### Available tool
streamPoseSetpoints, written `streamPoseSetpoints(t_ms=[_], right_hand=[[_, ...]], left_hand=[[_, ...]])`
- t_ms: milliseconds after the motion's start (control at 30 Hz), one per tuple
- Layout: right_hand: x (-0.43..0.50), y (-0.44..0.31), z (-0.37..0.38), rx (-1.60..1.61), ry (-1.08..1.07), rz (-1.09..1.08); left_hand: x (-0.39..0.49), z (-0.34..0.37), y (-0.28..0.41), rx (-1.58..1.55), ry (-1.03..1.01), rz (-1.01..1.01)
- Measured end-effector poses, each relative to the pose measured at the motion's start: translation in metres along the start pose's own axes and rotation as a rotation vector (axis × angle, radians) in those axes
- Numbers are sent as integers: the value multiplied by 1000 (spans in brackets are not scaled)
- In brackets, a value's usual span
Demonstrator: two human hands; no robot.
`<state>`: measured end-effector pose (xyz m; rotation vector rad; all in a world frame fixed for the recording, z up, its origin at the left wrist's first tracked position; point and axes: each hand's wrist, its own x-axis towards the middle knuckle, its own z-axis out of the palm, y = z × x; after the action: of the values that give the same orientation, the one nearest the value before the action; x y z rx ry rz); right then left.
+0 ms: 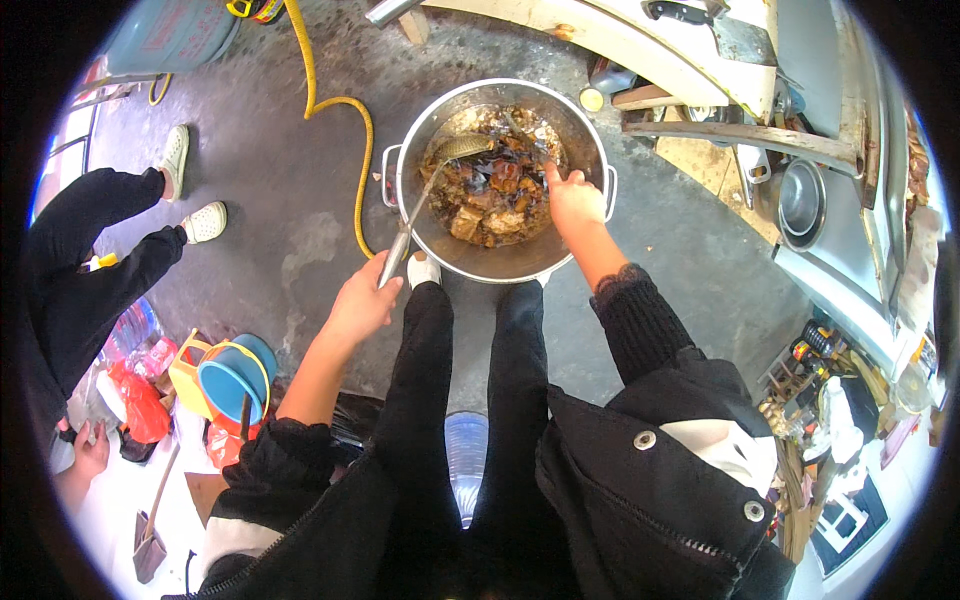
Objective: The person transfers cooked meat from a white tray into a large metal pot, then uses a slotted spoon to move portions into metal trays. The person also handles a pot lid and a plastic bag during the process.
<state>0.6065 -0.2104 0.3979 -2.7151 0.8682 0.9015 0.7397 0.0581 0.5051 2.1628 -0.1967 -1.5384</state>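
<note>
A large metal pot (491,264) with two side handles stands on the concrete floor at my feet. Brown chunks of food, perhaps meat, lie in dark liquid (504,176) inside it. My left hand (364,300) is closed around the metal handle of a perforated skimmer (463,147), whose bowl rests among the food at the pot's upper left. Over the pot's right side reaches my right hand (576,196), its index finger stretched towards the food and the other fingers curled. Whether that fingertip touches or holds anything cannot be told.
A yellow hose (367,169) runs along the floor left of the pot. Another person's legs (120,199) and hand are at the left, near a blue bucket (225,382). A cleaver (742,41) lies on the upper right table; a metal bowl (801,196) sits at the right.
</note>
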Motion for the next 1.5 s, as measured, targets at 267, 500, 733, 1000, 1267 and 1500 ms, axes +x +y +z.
streamPoseSetpoints(t_ms=[267,500,733,1000,1267,1500], right_hand=[[12,-14,-8,-28,-68,-16],[-15,9,-30,-7,-149,24],[-10,15,-20,-84,-83,-9],[29,-7,-7,-63,-195,81],[9,8,19,180,-303,137],[-29,6,17,440,-518,115]], left_hand=[[-6,2,-18,-124,37,1],[-12,1,-19,-165,32,3],[-15,6,-18,-200,33,1],[-15,8,-18,-216,47,-20],[-17,6,-13,-232,65,-28],[-16,5,-5,-230,70,14]])
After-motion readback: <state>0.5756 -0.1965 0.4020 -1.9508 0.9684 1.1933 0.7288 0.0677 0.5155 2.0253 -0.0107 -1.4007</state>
